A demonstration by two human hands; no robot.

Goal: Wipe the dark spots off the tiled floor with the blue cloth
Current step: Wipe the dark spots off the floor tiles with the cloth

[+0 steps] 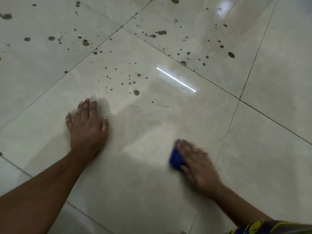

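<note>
Left hand [87, 125]: flat on the tiled floor [270, 157], fingers spread, likely bracing the lean.
Right hand [195, 163]: blurred, fingers laid over the blue cloth [175, 160], pressing it down, right of left hand.
Cloth: bunched, deep blue, mostly covered.
Dark spots [136, 92]: beyond left hand, unwiped.

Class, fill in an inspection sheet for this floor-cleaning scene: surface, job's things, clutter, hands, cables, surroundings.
Surface: glossy pale tiled floor, dark grout lines; near area looks free of spots.
Job's things: blue cloth under the right hand; dark spots scattered across the far tiles.
Clutter: nothing seen.
Hands: left hand flat on the floor, fingers spread; right hand blurred, on the cloth, grip unclear.
Cables: nothing seen.
Surroundings: bright strip-light reflection; patterned fabric at the bottom right corner.
</note>
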